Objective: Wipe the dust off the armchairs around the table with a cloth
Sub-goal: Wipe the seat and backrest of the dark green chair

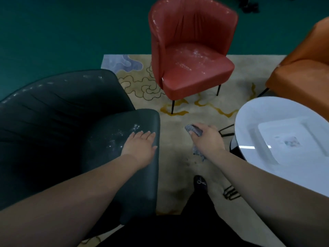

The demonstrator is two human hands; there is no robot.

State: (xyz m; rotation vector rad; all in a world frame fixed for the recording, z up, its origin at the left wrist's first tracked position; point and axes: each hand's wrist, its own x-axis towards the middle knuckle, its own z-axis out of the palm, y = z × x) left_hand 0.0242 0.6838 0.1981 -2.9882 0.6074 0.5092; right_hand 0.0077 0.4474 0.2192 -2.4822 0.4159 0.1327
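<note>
A dark green armchair (58,122) stands at my left, with white dust specks on its seat and along its back rim. My left hand (140,142) lies flat on the seat's front edge, fingers straight. My right hand (206,138) grips a grey cloth (195,130) in the air over the rug, between the green chair and the table; part of the cloth hangs below the hand. A red armchair (192,50) stands farther off, dusty on its seat and back. An orange armchair (302,68) is at the right edge.
A round white table (252,118) with a white square tray on it stands at my right on dark legs. A beige patterned rug (178,136) covers the floor under the chairs, with green floor beyond. My black shoe (201,184) is on the rug.
</note>
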